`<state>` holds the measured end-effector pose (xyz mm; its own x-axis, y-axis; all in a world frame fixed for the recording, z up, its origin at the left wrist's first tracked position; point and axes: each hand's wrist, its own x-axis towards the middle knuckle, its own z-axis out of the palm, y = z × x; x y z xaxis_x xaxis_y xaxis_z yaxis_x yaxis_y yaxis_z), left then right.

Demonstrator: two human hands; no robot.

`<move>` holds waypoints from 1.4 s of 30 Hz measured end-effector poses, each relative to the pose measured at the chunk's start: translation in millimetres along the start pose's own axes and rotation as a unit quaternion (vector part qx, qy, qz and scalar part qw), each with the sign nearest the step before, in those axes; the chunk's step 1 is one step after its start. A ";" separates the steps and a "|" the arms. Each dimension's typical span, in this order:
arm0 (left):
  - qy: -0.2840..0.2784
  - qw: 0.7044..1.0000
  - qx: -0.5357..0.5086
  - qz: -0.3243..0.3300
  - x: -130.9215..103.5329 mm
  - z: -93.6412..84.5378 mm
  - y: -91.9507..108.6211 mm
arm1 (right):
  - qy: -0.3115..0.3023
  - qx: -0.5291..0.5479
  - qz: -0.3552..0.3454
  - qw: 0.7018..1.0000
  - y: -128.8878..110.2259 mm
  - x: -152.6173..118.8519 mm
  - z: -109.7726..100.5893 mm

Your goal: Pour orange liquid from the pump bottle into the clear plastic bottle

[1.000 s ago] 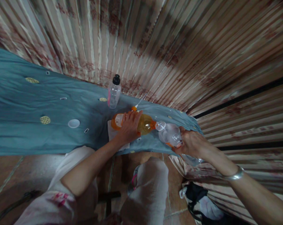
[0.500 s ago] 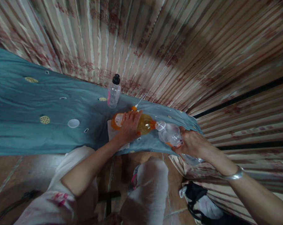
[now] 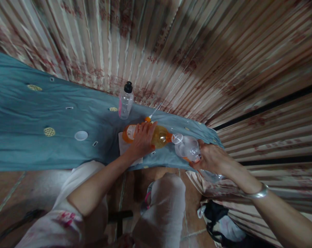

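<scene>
My left hand (image 3: 144, 139) is wrapped round an orange bottle (image 3: 160, 136) that lies tilted on its side, its neck pointing right. In my right hand (image 3: 210, 156) is a clear plastic bottle (image 3: 188, 148), also tilted, with its mouth up against the orange bottle's neck. The clear bottle's lower end shows below my right hand. Whether liquid is flowing between them I cannot tell. Just behind my left hand lies an orange pump top (image 3: 148, 119) with a thin clear tube (image 3: 156, 110).
A clear squeeze bottle with a black cap (image 3: 126, 100) stands at the back of the blue cloth (image 3: 21, 113). A white round lid (image 3: 81, 135) lies left. A pale napkin (image 3: 123, 146) is under the orange bottle. Pleated curtains (image 3: 145, 44) hang behind and to the right.
</scene>
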<state>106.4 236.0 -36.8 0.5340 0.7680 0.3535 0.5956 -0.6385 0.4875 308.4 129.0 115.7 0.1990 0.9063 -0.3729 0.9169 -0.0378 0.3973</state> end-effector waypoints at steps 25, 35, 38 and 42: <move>0.000 1.000 0.001 -0.001 0.6 2.3 -1.4 | -0.010 -0.009 0.001 1.000 -2.3 -0.9 -3.1; -0.001 1.000 -0.003 0.003 0.1 0.6 -0.8 | 0.002 -0.003 -0.001 1.000 0.7 0.2 0.4; 0.000 1.000 -0.005 0.001 0.3 1.7 -1.3 | -0.004 -0.007 -0.007 1.000 0.1 -0.5 -0.5; 0.005 1.000 -0.006 0.001 0.7 3.3 -1.8 | 0.004 -0.002 -0.010 1.000 0.7 -0.7 -0.2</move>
<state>107.6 237.5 -40.0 0.5295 0.7670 0.3625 0.5865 -0.6397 0.4968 308.8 128.4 116.4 0.1778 0.9103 -0.3738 0.9194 -0.0182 0.3928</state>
